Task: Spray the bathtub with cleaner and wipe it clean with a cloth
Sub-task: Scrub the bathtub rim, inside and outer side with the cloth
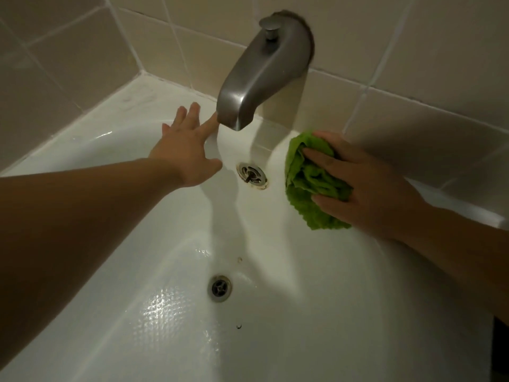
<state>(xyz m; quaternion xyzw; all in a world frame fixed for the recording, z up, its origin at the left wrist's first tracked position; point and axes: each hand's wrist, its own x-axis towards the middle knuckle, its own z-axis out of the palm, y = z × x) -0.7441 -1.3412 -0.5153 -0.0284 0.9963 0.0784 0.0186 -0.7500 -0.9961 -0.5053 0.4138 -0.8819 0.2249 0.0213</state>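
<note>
Nearest, the left forearm reaches in, left hand (185,155) flat with fingers spread on the bathtub (275,312) wall by the spout (256,78). Right hand (366,188) has its fingers clamped on the green cloth (305,186) right of the overflow plate (252,175); overlapping strokes toward the drain (219,288) would serve best.

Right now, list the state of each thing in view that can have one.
green cloth: bunched, pressed against the tub wall under the right hand.
left hand: open, fingers spread, empty.
spout: no water running.
diverter knob: down.
overflow plate: rust-stained rim.
floor drain: unplugged.
bathtub: wet sheen, small specks.
</note>
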